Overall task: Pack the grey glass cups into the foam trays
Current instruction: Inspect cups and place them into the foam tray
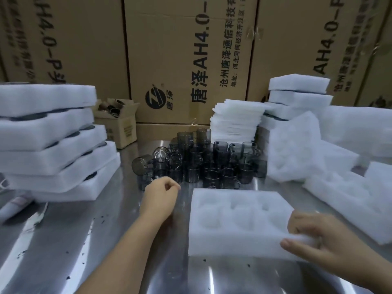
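Steel table (106, 240), cartons (180, 60) behind. My right hand (324, 240) pinches the near corner of the empty foam tray (233, 236). My left hand (160, 198), curled and empty, sits just short of the grey glass cups (203, 164). Next, I'd grasp one.

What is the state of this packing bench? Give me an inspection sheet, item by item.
Surface: shiny steel table, scattered with dark specks.
Job's things: cluster of grey glass cups, some tipped over; empty white six-pocket foam tray in front of it; stacked foam trays at left, dark contents showing.
Clutter: flat white foam sheets stacked behind the cups; loose foam trays at right; small open cardboard box.
Grippers: left hand curled, empty, near the cups; right hand grips the empty tray's near corner.
Cables: thin white cord-like thing at left, unclear.
Surroundings: large printed cardboard cartons behind.
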